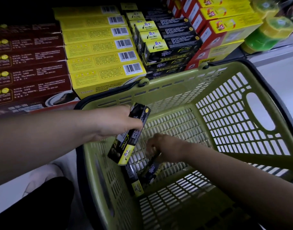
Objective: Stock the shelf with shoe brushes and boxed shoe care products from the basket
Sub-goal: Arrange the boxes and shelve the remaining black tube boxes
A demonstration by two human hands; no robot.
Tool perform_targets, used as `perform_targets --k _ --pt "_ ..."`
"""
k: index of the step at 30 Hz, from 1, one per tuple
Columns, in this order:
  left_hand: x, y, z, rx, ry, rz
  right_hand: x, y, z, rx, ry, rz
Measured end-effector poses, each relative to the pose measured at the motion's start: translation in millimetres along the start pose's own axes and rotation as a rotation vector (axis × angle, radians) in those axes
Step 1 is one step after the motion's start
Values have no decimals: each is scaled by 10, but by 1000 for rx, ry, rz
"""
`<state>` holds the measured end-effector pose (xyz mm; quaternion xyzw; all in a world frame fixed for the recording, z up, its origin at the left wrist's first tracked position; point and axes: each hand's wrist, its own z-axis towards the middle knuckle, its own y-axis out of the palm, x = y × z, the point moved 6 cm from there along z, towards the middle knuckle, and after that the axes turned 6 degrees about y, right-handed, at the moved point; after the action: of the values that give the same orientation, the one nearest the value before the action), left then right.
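Observation:
A green plastic basket (233, 123) stands below the shelf edge. My left hand (119, 123) grips a long black-and-yellow shoe care box (125, 143), held slanted above the basket's left side. My right hand (160, 146) reaches down into the basket, fingers curled on the end of another black box (152, 171) lying on the bottom. One more black box (134, 178) with a yellow end lies beside it against the left wall. On the shelf, matching black-and-yellow boxes (165, 47) are stacked in the middle.
Yellow boxes with barcodes (100, 52) lie stacked left of the black ones, dark red boxes (29, 63) further left. Red-and-yellow boxes (225, 29) and green-yellow tubs (272, 30) fill the right. The basket's black handle (275, 90) lies along its rim. A dark trouser leg (34, 205) is at lower left.

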<state>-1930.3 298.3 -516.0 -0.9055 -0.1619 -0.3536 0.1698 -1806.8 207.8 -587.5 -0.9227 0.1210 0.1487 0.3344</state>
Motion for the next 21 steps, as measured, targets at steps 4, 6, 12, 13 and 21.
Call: perform_targets --k 4,6,12,13,21 --pt "28 43 -37 -100 -16 -117 104 500 165 -36 -132 -629" --pt "46 53 -48 -118 -9 -118 114 452 134 0 -201 -625" --pt "38 25 9 -52 -27 -271 183 -463 -325 49 -140 423" --pt "51 28 6 -46 -37 -306 117 -593 -412 149 -181 523" --pt "142 59 -98 -97 -103 -445 -286 -963 -754 807 -355 349"
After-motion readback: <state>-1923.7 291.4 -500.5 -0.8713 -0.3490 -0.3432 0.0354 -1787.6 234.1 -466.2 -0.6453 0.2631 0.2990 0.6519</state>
